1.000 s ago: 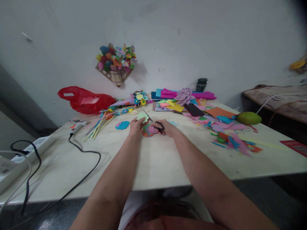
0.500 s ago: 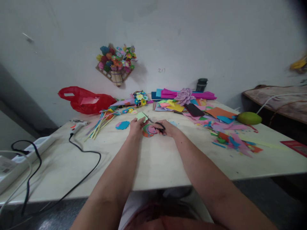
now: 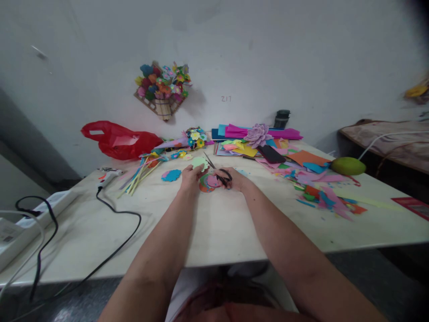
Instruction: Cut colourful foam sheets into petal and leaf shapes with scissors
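The left hand [image 3: 190, 178] grips a pale green scalloped piece [image 3: 199, 163] by its near edge, between thumb and fingers; the piece is located above the middle of the white table [image 3: 228, 232], forward of the wrist. The right hand [image 3: 234, 180] grasps a pair of scissors [image 3: 211, 161] by the black handles; the blades point forward and to the left, along the right edge of the green piece; contact between blade and edge cannot be determined. Colored cutouts [image 3: 206, 184] lie between the two hands, overlapping; a blue scalloped cutout [image 3: 172, 175] lies just left of the left hand. Pale strips [image 3: 142, 174] and a glue gun [image 3: 110, 177] lie farther left; a red plastic bag [image 3: 124, 146] sits behind the strips. On the right, a dark phone [image 3: 272, 154] rests among paper sheets; loose scraps [image 3: 330, 199] lie nearer the front, beside a green fruit [image 3: 348, 165].
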`<state>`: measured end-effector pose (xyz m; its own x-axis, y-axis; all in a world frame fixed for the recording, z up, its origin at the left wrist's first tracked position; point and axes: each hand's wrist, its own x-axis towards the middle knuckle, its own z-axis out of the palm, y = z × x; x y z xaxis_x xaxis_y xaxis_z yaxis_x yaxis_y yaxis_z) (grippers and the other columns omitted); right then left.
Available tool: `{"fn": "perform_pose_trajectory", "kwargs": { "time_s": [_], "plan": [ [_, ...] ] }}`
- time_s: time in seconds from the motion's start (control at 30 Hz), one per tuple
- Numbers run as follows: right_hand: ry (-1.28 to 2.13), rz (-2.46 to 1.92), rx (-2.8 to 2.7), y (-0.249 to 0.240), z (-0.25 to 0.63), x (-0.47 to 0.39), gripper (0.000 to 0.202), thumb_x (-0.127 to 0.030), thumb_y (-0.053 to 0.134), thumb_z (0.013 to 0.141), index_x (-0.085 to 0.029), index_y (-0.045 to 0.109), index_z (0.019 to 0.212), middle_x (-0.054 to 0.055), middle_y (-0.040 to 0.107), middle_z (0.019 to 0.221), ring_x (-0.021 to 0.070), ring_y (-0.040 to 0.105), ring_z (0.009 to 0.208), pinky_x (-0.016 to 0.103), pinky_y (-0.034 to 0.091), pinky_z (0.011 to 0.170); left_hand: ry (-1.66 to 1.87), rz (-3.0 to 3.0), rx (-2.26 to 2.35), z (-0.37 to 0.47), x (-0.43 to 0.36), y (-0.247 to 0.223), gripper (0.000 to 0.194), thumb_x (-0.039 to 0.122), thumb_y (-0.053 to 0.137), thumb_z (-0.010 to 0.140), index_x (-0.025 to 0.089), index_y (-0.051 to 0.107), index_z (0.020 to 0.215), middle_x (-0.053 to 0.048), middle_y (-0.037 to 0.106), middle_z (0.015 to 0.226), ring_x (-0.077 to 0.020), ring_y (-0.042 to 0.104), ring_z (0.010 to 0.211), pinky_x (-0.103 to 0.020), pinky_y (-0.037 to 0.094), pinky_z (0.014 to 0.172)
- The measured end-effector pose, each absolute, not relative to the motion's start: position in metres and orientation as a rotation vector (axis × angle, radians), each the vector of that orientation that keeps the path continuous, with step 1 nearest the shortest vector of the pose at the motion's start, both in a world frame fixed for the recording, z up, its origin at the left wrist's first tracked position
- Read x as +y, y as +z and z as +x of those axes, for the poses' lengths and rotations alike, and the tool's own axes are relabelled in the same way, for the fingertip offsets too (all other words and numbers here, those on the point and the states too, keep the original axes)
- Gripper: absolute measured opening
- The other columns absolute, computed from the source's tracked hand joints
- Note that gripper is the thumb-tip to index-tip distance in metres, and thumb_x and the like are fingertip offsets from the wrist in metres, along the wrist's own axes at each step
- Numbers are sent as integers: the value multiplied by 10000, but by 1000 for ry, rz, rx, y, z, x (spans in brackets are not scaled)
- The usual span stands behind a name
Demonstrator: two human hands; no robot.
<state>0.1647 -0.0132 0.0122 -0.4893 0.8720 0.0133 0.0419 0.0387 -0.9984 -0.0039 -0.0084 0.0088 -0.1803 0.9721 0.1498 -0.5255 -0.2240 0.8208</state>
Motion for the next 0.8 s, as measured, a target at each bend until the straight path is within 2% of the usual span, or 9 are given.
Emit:
{"fn": "perform_pose_trajectory", "kwargs": {
  "time_s": [0.5, 0.8],
  "plan": [
    [1412, -998, -1704, 17, 158, -19, 346, -464, 583, 779, -119, 589, 809, -13, 550, 524, 62, 458, 358, 172, 263, 303, 1654, 822, 757, -1, -8, 9, 321, 155, 812, 442, 136, 603, 685, -19, 652, 698, -160, 644, 671, -314, 522, 718],
    [1417, -997, -1678, 21, 156, -23, 312, -433, 541, 808, -132, 558, 727, -12, 546, 524, 66, 471, 366, 181, 259, 311, 1658, 817, 719, 0, -8, 8, 306, 143, 815, 439, 131, 600, 657, -16, 643, 671, -141, 633, 651, -309, 528, 735]
  ]
}}
